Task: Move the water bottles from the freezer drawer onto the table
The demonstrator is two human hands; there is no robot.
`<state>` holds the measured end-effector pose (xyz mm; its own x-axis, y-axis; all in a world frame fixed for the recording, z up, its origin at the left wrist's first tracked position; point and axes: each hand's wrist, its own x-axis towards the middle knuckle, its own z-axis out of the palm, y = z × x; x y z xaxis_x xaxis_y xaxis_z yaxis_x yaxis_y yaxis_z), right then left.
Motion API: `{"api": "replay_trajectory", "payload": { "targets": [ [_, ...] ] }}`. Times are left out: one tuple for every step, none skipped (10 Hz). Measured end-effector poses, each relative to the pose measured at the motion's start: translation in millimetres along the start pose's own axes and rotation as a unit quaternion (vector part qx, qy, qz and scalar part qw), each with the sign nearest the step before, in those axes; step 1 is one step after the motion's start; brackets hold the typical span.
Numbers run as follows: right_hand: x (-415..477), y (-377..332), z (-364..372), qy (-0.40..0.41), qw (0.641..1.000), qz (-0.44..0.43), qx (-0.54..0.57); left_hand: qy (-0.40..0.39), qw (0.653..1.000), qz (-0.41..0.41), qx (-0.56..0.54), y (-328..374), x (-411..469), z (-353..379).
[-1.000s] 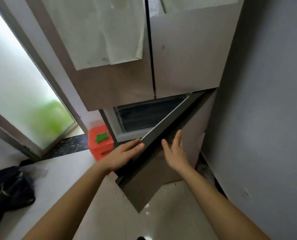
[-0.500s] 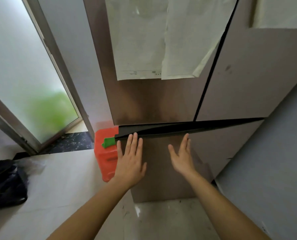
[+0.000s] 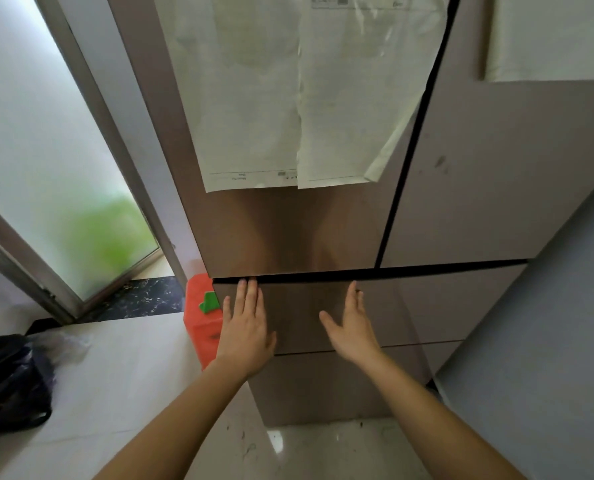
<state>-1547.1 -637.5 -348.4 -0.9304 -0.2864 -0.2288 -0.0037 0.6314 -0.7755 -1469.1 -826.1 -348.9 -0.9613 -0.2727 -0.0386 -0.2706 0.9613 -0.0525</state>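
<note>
1. Presses the left hand (image 3: 245, 327) flat on the glossy taupe front panel of the freezer drawer (image 3: 300, 306). Fingers straight and close together, thumb out to the side, holding nothing, with the fingertips up at the dark slit along the panel's top edge.
2. Holds the right hand (image 3: 352, 327) on the same panel, to the right of the left hand and apart from it. Fingers straight and slightly spread, thumb wide, holding nothing. Cannot tell whether the whole palm touches.
3. Leaves only that thin dark slit between the drawer front and the tall glossy taupe upper left door (image 3: 281, 237) and matching upper right door (image 3: 496, 185). No sight of the water bottles, so cannot tell where they are.
4. Directly below: a second taupe lower drawer panel (image 3: 323, 386).
5. On the upper left door: two overlapping white paper sheets (image 3: 254, 98), the right one curling at its lower corner.
6. Just beside the drawer's left edge: an orange-red plastic container (image 3: 198, 323) with a green tab (image 3: 208, 302), partly behind the left hand.
7. Far left: a black bag (image 3: 8, 386) on a pale flat surface (image 3: 115, 368), in front of a frosted glass door (image 3: 46, 168).
8. At right: a plain grey wall (image 3: 548, 341).
</note>
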Motion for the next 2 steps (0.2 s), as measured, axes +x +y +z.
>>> {"api": "replay_trajectory", "payload": {
  "targets": [
    [-10, -28, -42, 0.039, 0.993, -0.106, -0.036, 0.003, 1.0, -0.019, -0.024, 3, 1, -8],
    [-39, -76, -98, 0.089, 0.958, -0.254, 0.101, 0.016, 1.0, -0.014, -0.023, 3, 1, -7]
  ]
}}
